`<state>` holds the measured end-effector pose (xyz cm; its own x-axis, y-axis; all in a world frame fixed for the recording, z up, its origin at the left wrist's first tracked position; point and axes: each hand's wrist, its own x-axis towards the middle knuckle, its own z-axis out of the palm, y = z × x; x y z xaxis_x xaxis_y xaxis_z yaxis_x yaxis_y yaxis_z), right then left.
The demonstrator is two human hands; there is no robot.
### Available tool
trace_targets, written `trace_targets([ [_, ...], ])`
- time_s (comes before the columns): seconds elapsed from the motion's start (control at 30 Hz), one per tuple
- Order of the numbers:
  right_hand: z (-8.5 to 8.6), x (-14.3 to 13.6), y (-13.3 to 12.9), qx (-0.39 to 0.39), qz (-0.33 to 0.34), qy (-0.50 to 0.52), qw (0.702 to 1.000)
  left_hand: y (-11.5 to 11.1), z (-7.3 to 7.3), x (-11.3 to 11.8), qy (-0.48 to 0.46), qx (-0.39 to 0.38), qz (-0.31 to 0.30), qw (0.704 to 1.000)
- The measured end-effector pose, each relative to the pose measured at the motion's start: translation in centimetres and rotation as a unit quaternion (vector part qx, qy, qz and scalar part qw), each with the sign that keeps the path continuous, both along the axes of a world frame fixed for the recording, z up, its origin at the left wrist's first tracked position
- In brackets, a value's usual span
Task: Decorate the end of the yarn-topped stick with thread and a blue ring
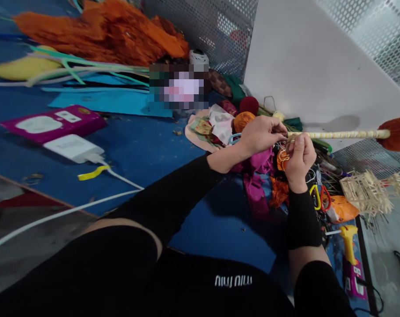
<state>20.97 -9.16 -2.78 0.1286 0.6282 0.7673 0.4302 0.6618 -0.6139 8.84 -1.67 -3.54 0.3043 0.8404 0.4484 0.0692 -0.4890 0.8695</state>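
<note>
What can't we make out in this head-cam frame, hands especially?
Head view, all of it:
- Near end of the pale, yellow-banded wrapped stick: covered by the right hand.
- Whether the left hand pinches anything: too small and blurred at the fingertips.
- Right side of the round rust-orange ball: cut off by the right edge.
- Whatever lies behind the blocky pixelated patch: masked by it.

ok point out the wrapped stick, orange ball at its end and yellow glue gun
Wrapped stick (346, 134): head view, on its shaft.
Orange ball (398, 134): head view, on its middle.
Yellow glue gun (349, 244): head view, on its handle.
</note>
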Motion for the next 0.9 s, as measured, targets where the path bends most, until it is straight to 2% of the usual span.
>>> trace_targets([
  [0.1, 0.5, -0.4, -1.2, -0.008, -0.031, -0.046, 0.998, -0.4, 0.3, -0.1, -0.014, -0.008, -0.011, 1.000],
  [0.2, 0.7, -0.6, -1.7, -0.020, -0.020, -0.056, 0.998, -0.1, 0.4, -0.1, -0.033, -0.021, -0.040, 0.998],
  [0.33, 1.2, 0.0, -1.4, -0.016, 0.004, -0.052, 0.999, 0.4, 0.3, -0.6, 0.006, 0.001, 0.007, 1.000],
  [0.5, 2.3, 1.5, -1.3, 0.009, -0.088, -0.119, 0.989, -0.2, 0.7, -1.1, 0.072, 0.038, 0.041, 0.996],
  [0.6, 2.6, 2.1, -1.4, -0.002, -0.107, -0.128, 0.986, -0.8, 1.0, -1.0, 0.122, 0.039, 0.045, 0.991],
  [0.7, 2.6, 2.3, -1.3, -0.021, -0.099, -0.124, 0.987, -1.1, 1.0, -0.9, 0.151, 0.045, 0.054, 0.986],
  [0.9, 1.7, 2.2, -0.2, -0.054, -0.037, -0.061, 0.996, -1.2, 0.9, -0.7, 0.155, 0.047, 0.039, 0.986],
])
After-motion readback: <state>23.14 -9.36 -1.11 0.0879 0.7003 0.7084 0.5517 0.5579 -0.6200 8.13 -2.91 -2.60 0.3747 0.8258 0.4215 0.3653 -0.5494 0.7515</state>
